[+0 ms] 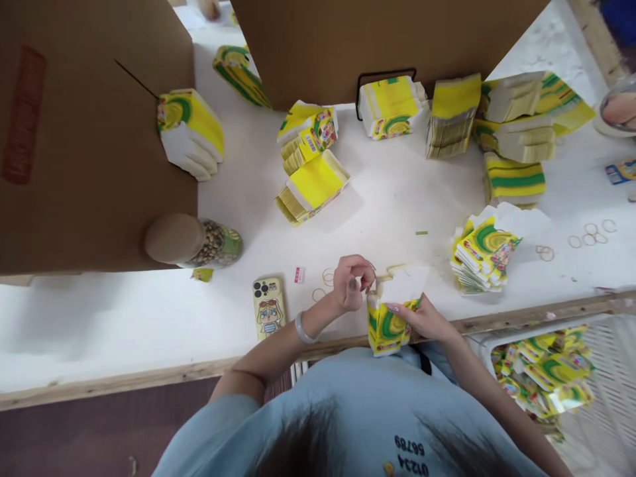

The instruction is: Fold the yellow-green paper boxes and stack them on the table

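Note:
At the table's front edge, close to my body, my right hand (428, 318) is closed around a stack of yellow and green folded cartons (390, 326) with white flaps at its upper end. Right beside the stack's upper left corner is my left hand (352, 283), its fingers curled in a pinch; what they hold, if anything, is too small to make out. Thin rubber bands (318, 295) lie on the white table left of that hand. To the right of my hands stands a loosely fanned stack of the same cartons (484, 252).
Bundled cartons (318, 180) lie farther back, with more along the right rear (453, 116). Large cardboard boxes (94, 132) rise at the left and back. A jar (218, 244) and a phone (269, 306) are to the left. A white crate (609, 371) with cartons stands lower right.

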A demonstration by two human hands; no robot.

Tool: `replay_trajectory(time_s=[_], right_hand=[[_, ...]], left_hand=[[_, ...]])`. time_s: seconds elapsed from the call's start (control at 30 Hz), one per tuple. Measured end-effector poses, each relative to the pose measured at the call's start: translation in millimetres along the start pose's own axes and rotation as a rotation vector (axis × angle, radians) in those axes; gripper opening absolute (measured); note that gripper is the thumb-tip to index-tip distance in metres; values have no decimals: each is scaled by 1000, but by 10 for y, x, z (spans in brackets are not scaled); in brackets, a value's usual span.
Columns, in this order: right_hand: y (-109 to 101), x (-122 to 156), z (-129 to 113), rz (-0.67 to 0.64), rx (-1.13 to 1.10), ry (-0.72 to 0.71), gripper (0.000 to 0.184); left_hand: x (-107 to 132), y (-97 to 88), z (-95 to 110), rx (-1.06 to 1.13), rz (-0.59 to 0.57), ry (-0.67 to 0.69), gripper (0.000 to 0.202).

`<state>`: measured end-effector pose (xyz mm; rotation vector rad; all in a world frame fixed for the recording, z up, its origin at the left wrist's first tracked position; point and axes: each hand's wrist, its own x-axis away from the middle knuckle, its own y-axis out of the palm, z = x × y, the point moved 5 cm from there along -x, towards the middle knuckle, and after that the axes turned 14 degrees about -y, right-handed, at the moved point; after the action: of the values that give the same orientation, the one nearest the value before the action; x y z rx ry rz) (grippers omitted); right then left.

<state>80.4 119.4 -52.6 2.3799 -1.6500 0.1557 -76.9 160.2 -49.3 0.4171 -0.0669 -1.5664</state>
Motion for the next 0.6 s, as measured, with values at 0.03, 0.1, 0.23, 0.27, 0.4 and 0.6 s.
replay_trajectory(time_s=[0.03, 0.1, 0.23, 0.27, 0.4, 0.6], right_hand=[[0, 14, 2, -3, -6, 5, 45], [-5, 41, 6, -14, -16, 23, 45], [-50, 85, 7, -9, -14, 49, 48], [-66, 93, 4, -8, -9, 53, 49], [-116, 117, -20, -36, 15, 65, 51], [-196, 180, -95, -80, 42, 63, 53]], left_hand=[[-3, 31, -6, 19, -1, -10, 43], [-13, 80, -20, 52, -4, -26, 43], [-48, 124, -47, 102, -7, -41, 43], [-55, 128, -51, 113, -10, -37, 43], [-56, 152, -38, 143, -23, 23, 45], [-51, 249, 75, 149, -16, 68, 50]])
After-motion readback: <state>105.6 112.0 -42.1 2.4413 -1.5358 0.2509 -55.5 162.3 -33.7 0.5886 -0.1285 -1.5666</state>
